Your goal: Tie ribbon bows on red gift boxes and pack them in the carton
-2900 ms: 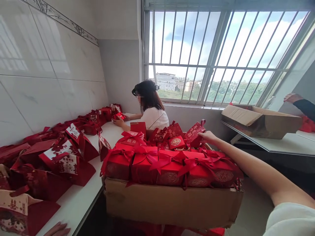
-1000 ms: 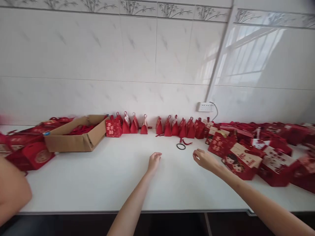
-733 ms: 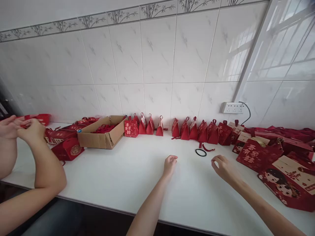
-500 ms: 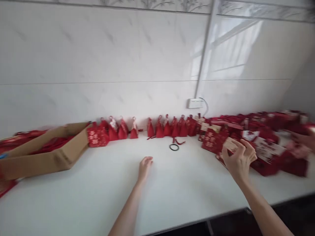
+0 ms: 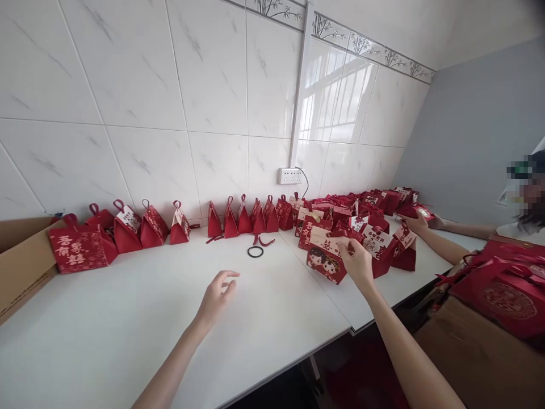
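My right hand [image 5: 358, 262] pinches a red and cream gift box [image 5: 324, 266] by its upper right side. The box has two cartoon faces and gold characters on its front, and it stands at or just over the table top. My left hand [image 5: 216, 298] hovers above the white table [image 5: 140, 335], fingers apart and holding nothing. Beyond that hand lie a black ring [image 5: 255, 251] and a loose red ribbon [image 5: 267, 241]. More gift boxes crowd behind and right of my right hand, among them one with a white printed panel [image 5: 375, 244].
Small red boxes [image 5: 232, 224] with loop handles line the wall. A cardboard carton [image 5: 25, 261] sits at the left. At the right, a co-worker's hands [image 5: 419, 224] hold a red box. Red bags [image 5: 506, 295] rest on a brown carton [image 5: 464, 352] beside the table. A power strip [image 5: 290, 176] is on the wall.
The view has swung right, bringing the co-worker and red bags into sight. The cartoon box's front now shows in my right hand. My left hand's fingers have spread.
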A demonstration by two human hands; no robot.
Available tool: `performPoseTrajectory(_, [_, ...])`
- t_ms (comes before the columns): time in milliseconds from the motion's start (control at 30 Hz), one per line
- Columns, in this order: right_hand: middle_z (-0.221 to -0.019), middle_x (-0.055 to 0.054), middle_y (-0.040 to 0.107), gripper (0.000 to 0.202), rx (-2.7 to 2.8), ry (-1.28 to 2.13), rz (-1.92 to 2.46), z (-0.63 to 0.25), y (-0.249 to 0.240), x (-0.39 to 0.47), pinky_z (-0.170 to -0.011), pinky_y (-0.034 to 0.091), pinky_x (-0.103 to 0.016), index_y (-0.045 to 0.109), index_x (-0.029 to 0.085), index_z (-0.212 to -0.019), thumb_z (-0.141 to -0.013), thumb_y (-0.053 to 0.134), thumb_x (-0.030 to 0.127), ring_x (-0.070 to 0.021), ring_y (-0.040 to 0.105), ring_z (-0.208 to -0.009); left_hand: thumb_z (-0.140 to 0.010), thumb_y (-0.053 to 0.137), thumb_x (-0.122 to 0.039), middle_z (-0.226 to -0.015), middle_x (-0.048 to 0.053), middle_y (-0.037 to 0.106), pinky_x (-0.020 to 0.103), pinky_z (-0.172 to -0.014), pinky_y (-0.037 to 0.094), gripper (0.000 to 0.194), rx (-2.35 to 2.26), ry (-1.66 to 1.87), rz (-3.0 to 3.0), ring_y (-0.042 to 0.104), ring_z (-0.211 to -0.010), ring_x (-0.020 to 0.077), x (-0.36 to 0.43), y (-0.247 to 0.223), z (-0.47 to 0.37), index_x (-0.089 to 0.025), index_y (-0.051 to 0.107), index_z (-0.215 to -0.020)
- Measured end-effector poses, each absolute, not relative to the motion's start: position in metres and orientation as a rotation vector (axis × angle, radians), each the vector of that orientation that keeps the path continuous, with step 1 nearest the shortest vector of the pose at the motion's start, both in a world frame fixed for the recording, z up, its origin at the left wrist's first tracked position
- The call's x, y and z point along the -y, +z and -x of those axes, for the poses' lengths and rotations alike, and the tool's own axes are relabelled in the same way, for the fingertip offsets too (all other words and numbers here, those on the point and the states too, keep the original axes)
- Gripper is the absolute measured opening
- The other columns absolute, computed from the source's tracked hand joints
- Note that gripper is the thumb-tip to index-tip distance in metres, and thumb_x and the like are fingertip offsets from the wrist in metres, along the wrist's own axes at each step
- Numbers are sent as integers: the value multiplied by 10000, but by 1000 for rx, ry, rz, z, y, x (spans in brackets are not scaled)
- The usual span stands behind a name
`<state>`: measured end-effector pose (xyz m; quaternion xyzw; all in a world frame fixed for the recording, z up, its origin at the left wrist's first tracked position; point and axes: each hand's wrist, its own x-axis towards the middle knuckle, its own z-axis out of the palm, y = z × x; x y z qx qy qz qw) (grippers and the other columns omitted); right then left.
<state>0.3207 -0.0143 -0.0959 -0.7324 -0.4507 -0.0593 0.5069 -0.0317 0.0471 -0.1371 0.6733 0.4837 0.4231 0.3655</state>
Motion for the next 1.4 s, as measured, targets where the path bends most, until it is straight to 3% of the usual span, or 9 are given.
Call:
performPoseTrajectory(200, [-670, -21, 570, 310, 1463, 201, 1288, -233, -41, 13, -540, 461, -251, 469, 194, -685, -831, 507, 464, -154, 560, -629, -781, 568, -455, -1232, 96, 584, 372, -978, 407, 470, -868, 1131, -1943, 521, -1160, 255, -42, -42, -10, -199, 532, -1174])
performPoseTrajectory(367, [-663, 9, 517, 246, 1595, 317, 984, -177, 5, 10, -503, 421, -210, 506, 179, -721, -838, 552, 390, -117, 512, -610, -791, 581, -484, -867, 57, 677, 275, -713, 500, 380, -763, 1367, -1836, 634, -827, 192, -43, 7, -3, -155, 619, -978])
performPoseTrajectory(567, [-513, 59, 319, 367, 1652, 255, 927, -153, 24, -1, -398, 231, -192, 472, 173, -611, -898, 468, 403, -63, 294, -458, -796, 606, -391, -572, -29, 521, 190, -488, 388, 239, -876, 1611, -1892, 477, -523, 88, -29, 13, 26, -159, 645, -758])
performPoseTrajectory(667, [-555, 28, 480, 320, 1584, 317, 871, -148, 22, -6, -419, 324, -190, 599, 168, -728, -894, 481, 415, -81, 430, -490, -802, 600, -361, -529, -40, 462, 191, -448, 335, 230, -942, 1589, -1978, 409, -482, 76, -18, 16, 30, -166, 626, -683])
performPoseTrajectory(800, [-803, -30, 670, 253, 1580, 462, 746, -150, 18, -10, -581, 509, -236, 648, 193, -956, -846, 573, 409, -147, 632, -707, -784, 599, -317, -523, -37, 498, 192, -431, 339, 176, -996, 1590, -1947, 431, -475, 84, -8, 21, 27, -177, 628, -682])
performPoseTrajectory(1033, [-645, 5, 636, 177, 1533, 368, 743, -153, 15, -10, -469, 482, -190, 626, 177, -721, -813, 634, 329, -103, 601, -551, -780, 607, -256, -528, -47, 521, 171, -410, 325, 96, -1005, 1347, -1981, 435, -457, 71, -1, 21, 17, -198, 651, -718])
performPoseTrajectory(1233, [-655, 24, 638, 142, 1510, 292, 731, -143, 14, -3, -482, 483, -179, 623, 192, -734, -833, 608, 292, -85, 590, -549, -801, 584, -343, -515, -39, 522, 189, -380, 315, 168, -956, 1366, -1938, 423, -428, 80, -4, 14, 8, -208, 684, -792])
performPoseTrajectory(1400, [-694, 12, 660, 138, 1522, 224, 767, -143, 14, 0, -500, 494, -201, 657, 205, -809, -838, 599, 327, -107, 610, -578, -789, 603, -358, -444, -50, 442, 185, -350, 271, 221, -1038, 1508, -1949, 364, -391, 69, 0, 13, 3, -191, 666, -658])
